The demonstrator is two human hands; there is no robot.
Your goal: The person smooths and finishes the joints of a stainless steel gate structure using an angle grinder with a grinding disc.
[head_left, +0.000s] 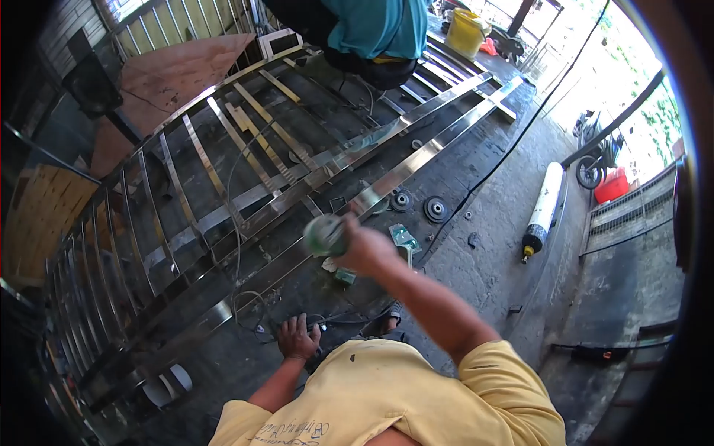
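My right hand (364,249) is closed on a green, pale-topped round thing (325,236), blurred by motion; I cannot tell its kind. It overlaps a long shiny metal bar (401,171) of the frame in this view. My left hand (299,339) is low and near my body, fingers spread, with nothing in it. Close to it, a thin cable (249,296) loops over the floor. Just beyond my right forearm lie a green-and-white packet (404,237) and two dark round discs, the larger disc (435,209) farther right.
A large barred metal frame (167,175) spreads across the floor ahead and left. Another person in a blue-green shirt (379,30) crouches at its far side. A white gas cylinder (544,208) lies on the right. A black cable (513,145) crosses the view; a yellow bucket (466,33) stands behind.
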